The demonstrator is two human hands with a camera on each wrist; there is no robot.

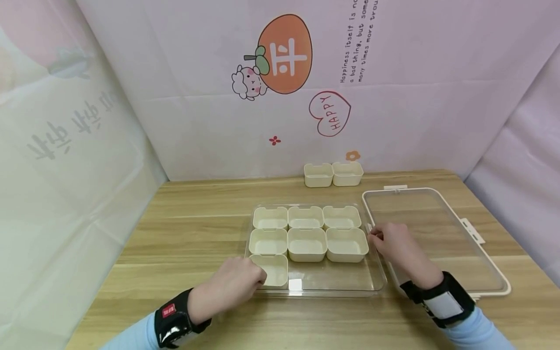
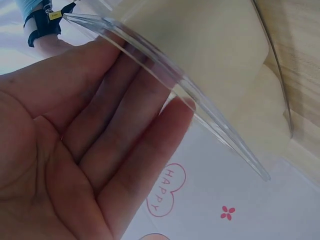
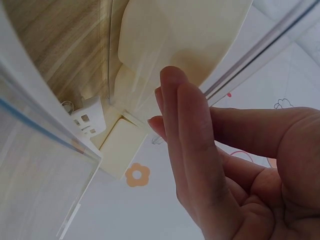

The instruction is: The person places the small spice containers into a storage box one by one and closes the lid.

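A clear plastic box lies on the wooden table, holding several cream cups in two full rows. One more cream cup sits in its front left corner. My left hand overlaps that corner in the head view; the left wrist view shows its curled fingers against the box's clear rim. At the box's right wall, my right hand pinches the edge between thumb and fingers. In the right wrist view, that hand meets the clear rim at its fingertips.
A clear lid with a white frame and clips lies right of the box, under my right forearm. Two more cream cups stand side by side at the table's back edge. Printed cloth hangs behind and at both sides.
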